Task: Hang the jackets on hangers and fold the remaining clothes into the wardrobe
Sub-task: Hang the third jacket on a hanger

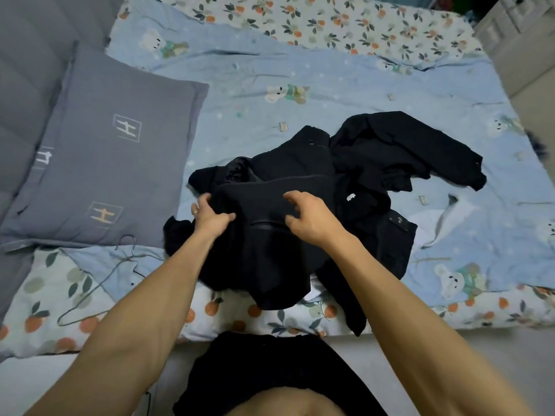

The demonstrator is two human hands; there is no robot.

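While left hand (210, 217) pinches the black jacket (270, 229), right hand (309, 219) hovers half-curled over it, garments beneath indistinct.

Only 1 view is given, from a wide-angle camera worn on the person's head. It looks forward and steeply down from the foot side of a bed (330, 70), close enough that both bare forearms run in from the bottom edge and fill the lower half. The person's own torso shows at the bottom centre. The lens bends straight lines near the edges. A grey pillow (114, 151) lies at the left, pale furniture (516, 28) at the top right corner.
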